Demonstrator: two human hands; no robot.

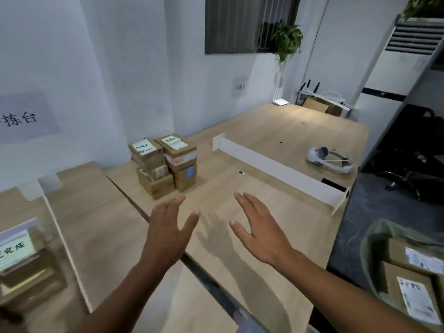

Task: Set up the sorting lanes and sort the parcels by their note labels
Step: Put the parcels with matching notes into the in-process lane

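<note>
Two stacks of brown cardboard parcels (165,165) stand side by side on the wooden table (276,212) near the wall, each topped with a yellow-green note label (171,141). A long white divider board (276,168) stands on edge across the table to the right of them. My left hand (168,233) and my right hand (260,233) hover over the table in front of the stacks, fingers straight, holding nothing. More parcels (410,282) with white labels lie in a green sack at the lower right. At the lower left a parcel (26,267) carries a yellow-green note.
A white headset (329,159) lies on the table beyond the divider. An open cardboard box (322,105) and a router sit at the far end. A paper sign (21,118) hangs on the left wall. A black office chair (408,162) stands at the right.
</note>
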